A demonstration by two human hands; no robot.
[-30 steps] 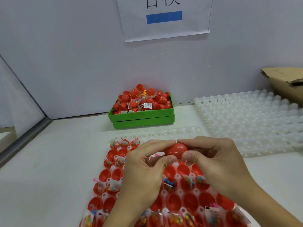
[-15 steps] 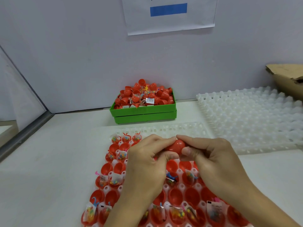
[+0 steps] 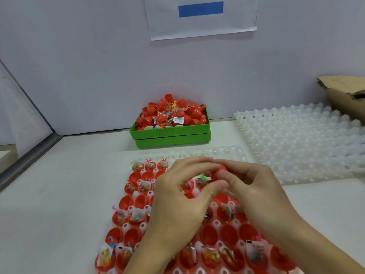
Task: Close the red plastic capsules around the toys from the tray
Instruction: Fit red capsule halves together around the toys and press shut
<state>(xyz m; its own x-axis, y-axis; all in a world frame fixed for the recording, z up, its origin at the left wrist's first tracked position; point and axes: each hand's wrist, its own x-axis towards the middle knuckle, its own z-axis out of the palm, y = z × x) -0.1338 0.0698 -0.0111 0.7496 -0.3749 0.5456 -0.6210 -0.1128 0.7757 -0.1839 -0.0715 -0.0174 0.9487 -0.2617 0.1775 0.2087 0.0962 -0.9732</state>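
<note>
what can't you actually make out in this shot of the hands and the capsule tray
- Head view: the red capsule is mostly covered by the left hand and right hand, so whether it is fully closed cannot be told.
- Tray cells under both hands are hidden.
- The tray's near rows are cut off by the bottom edge.
- Wall paper: its top is cropped by the frame.
- Toy packets: contents too small.

Two hands, left hand [image 3: 177, 196] and right hand [image 3: 254, 190], one red capsule [image 3: 220, 171] held between them, two white trays [image 3: 296, 139], one green box [image 3: 171, 134], one cardboard box [image 3: 347, 93], one paper sign [image 3: 201, 16], too many red capsule halves [image 3: 126, 201] to count.
</note>
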